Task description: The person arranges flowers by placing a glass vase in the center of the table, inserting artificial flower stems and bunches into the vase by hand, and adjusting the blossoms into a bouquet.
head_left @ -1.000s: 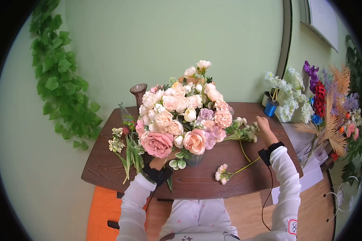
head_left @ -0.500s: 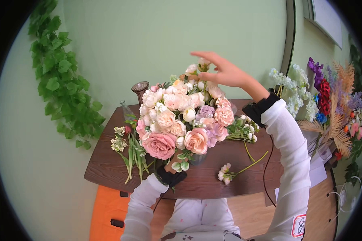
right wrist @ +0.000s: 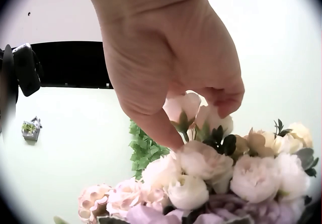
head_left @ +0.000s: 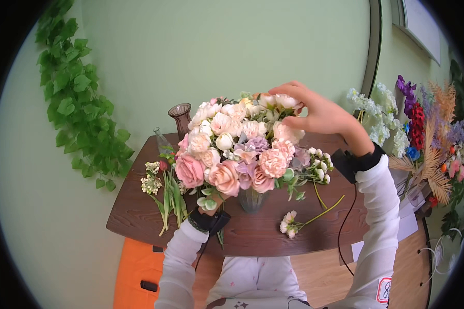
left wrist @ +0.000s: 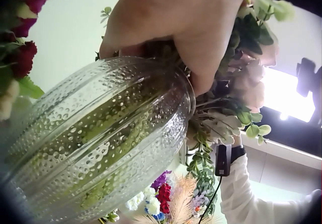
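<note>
A full bouquet of pink, peach, cream and lilac flowers [head_left: 224, 170] fills a ribbed, dotted glass vase [left wrist: 100, 143], through which green stems show. My left hand [left wrist: 176, 22] grips the vase at its rim, thumb and fingers on either side. In the head view, blooms hide most of that hand. At the bouquet's top right, my right hand [head_left: 325, 113] curls its thumb and fingers around a pair of pale roses [right wrist: 183, 108]. These roses stand just above the neighbouring cream blooms [right wrist: 204, 161].
On the brown table [head_left: 160, 224] lie tulips [head_left: 172, 203] and white-berry sprigs [head_left: 150, 180] at left, a cut pale-flower stem [head_left: 314, 217] and white buds [head_left: 319, 167] at right. A brown glass vase [head_left: 180, 116] and clear bottle [head_left: 162, 140] stand behind. More flowers [head_left: 417, 123] stand far right.
My right hand has risen from the table's right side to the bouquet's top and closed around the tall pale roses, which now sit lower and farther right. The bouquet has turned, uncovering more vase.
</note>
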`<state>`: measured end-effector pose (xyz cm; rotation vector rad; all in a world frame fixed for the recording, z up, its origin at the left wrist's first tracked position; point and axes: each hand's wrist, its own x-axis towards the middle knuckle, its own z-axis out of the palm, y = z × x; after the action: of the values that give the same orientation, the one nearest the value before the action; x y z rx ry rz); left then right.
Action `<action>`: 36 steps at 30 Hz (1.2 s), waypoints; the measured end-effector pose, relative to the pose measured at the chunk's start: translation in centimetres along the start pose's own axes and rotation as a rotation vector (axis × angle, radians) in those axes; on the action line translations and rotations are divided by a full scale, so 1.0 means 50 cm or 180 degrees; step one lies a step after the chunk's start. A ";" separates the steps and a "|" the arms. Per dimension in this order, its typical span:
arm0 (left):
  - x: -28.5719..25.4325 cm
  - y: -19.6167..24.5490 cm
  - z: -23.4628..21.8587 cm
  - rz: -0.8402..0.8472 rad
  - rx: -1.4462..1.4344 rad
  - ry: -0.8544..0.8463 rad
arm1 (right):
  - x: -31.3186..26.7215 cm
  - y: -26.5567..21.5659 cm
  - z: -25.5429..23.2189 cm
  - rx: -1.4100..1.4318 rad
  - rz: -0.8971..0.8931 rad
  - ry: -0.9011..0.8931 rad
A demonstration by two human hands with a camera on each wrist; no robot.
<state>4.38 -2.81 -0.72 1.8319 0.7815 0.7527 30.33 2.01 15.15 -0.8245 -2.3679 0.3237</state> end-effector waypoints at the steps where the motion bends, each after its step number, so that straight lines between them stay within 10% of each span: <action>1: 0.004 0.001 -0.004 -0.0016 0.0019 -0.0008 | -0.001 0.004 -0.007 0.0009 0.0004 0.0001; 10: 0.026 0.013 -0.011 -0.0079 0.0191 -0.0044 | 0.014 -0.019 -0.021 0.0269 0.0348 -0.0351; 14: 0.012 0.006 -0.006 -0.0100 0.0256 -0.0058 | 0.024 -0.044 0.025 -0.0714 -0.0860 0.0413; 19: 0.007 0.003 -0.007 -0.0135 0.0328 -0.0087 | 0.033 -0.076 0.053 -0.0188 0.0244 0.0102; 25: -0.003 0.001 -0.011 -0.0151 0.0431 -0.0109 | 0.029 -0.035 0.094 -0.0598 -0.0693 0.0412; 36: -0.012 0.004 -0.017 -0.0208 0.0586 -0.0141 | 0.013 -0.039 0.074 -0.0346 0.0075 -0.0182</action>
<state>3.38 -2.88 -0.34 1.9698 0.9021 0.6127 26.70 0.81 13.32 -0.9052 -2.4483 0.2328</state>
